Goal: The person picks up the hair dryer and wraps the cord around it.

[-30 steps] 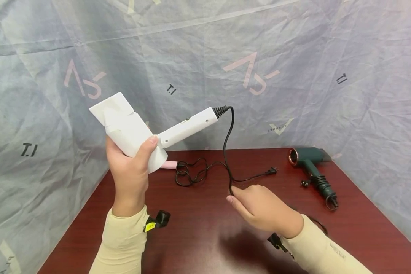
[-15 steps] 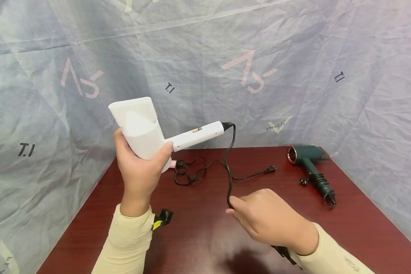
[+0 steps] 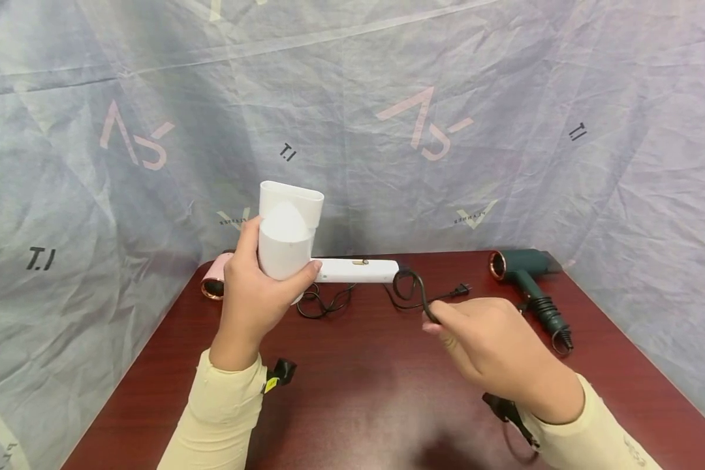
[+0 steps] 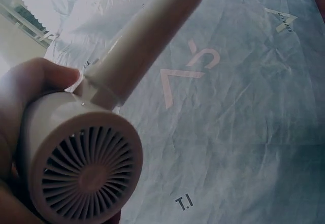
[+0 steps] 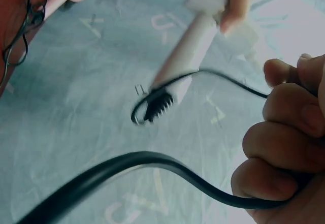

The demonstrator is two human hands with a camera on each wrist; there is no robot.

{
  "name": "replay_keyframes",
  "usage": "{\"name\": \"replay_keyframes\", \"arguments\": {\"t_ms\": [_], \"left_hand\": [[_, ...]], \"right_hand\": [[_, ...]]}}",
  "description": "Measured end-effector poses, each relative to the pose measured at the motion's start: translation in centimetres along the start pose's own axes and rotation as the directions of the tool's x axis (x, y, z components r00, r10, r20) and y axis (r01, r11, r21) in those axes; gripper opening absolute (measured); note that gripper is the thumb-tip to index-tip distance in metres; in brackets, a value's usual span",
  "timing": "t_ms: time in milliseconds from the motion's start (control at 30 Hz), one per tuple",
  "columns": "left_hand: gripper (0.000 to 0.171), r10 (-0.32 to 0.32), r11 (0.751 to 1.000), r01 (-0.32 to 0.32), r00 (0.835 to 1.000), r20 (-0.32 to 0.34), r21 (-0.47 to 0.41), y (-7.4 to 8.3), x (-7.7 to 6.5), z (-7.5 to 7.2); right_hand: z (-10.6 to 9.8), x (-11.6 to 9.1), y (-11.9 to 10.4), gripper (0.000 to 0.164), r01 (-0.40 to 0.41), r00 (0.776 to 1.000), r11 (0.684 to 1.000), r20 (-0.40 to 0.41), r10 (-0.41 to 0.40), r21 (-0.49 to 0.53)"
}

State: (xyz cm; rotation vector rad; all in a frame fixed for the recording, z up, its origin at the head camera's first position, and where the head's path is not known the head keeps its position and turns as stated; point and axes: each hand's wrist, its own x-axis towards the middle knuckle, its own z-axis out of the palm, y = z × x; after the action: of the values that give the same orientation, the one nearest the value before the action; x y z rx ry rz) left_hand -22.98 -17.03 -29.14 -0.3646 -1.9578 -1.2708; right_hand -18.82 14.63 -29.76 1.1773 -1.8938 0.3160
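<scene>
My left hand (image 3: 258, 300) grips a white hair dryer (image 3: 288, 241) round its barrel, held above the table with the flat nozzle up and the handle pointing right. The left wrist view shows the round vent (image 4: 91, 178) at the barrel's rear, with the thumb by the handle joint. A black cord (image 3: 420, 294) loops from the handle's end into my right hand (image 3: 493, 346). In the right wrist view that hand's curled fingers (image 5: 279, 148) hold the cord, and a thick stretch of it runs out to the lower left.
A pink hair dryer (image 3: 216, 274) lies at the back left, partly hidden by my left hand. Its black cord and a plug (image 3: 461, 289) lie on the dark red table (image 3: 352, 391). A green hair dryer (image 3: 525, 264), cord wrapped on its handle, lies right. Grey cloth (image 3: 341, 117) hangs behind.
The white hair dryer has moved right and turned, its nozzle now upright and its handle lower and level. My right hand has shifted right with the cord. The pink dryer's head has come into sight.
</scene>
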Motion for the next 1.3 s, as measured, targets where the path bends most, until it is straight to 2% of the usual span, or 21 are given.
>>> {"name": "replay_keyframes", "arguments": {"t_ms": [133,233,400,533,667,833,933,1033,1167,1233,1300], "left_hand": [[0.074,-0.002,1.000,0.001,0.999,0.050,0.009,0.0,0.0,-0.1],[0.072,-0.020,1.000,0.022,0.993,0.113,-0.018,0.0,0.1,-0.3],[0.067,-0.066,0.995,0.082,0.970,0.233,-0.061,-0.1,0.1,-0.4],[0.063,-0.083,0.987,0.119,0.953,0.292,-0.109,-0.2,0.1,-0.6],[0.060,-0.080,0.968,0.154,0.938,0.338,-0.198,-0.1,0.0,-0.8],[0.060,-0.031,0.924,0.175,0.920,0.391,-0.339,0.3,-0.1,-0.7],[0.058,-0.001,0.916,0.159,0.919,0.395,-0.368,0.6,-0.2,-0.5],[0.053,0.011,0.904,0.153,0.925,0.379,-0.399,0.8,-0.3,-0.3],[0.048,0.002,0.859,0.180,0.935,0.355,-0.479,0.8,-0.4,0.0],[0.047,-0.010,0.844,0.186,0.943,0.332,-0.503,0.9,-0.4,0.1],[0.046,-0.025,0.835,0.188,0.951,0.307,-0.517,0.9,-0.3,0.1]], "right_hand": [[-0.6,-0.1,0.8,0.045,-0.042,0.999,0.999,-0.029,0.042,-0.003],[-0.8,-0.3,1.4,0.045,-0.077,0.996,0.997,-0.041,0.077,0.002],[-0.6,-0.8,2.5,0.043,-0.155,0.987,0.988,-0.046,0.156,0.021],[-0.4,-1.2,3.3,0.036,-0.234,0.971,0.972,-0.045,0.235,0.014],[0.0,-1.5,3.9,0.023,-0.320,0.947,0.947,0.000,0.320,-0.010],[0.8,-1.9,4.3,0.018,-0.402,0.911,0.914,0.082,0.405,-0.052],[1.5,-2.0,4.4,0.016,-0.410,0.902,0.910,0.124,0.414,-0.057],[2.1,-2.1,4.3,0.019,-0.391,0.906,0.919,0.157,0.392,-0.043],[3.1,-2.4,4.2,0.020,-0.370,0.910,0.929,0.196,0.365,-0.010],[3.5,-2.7,4.1,0.010,-0.405,0.891,0.914,0.235,0.388,0.023],[3.9,-3.1,4.0,0.002,-0.492,0.846,0.867,0.276,0.455,0.077]]}}
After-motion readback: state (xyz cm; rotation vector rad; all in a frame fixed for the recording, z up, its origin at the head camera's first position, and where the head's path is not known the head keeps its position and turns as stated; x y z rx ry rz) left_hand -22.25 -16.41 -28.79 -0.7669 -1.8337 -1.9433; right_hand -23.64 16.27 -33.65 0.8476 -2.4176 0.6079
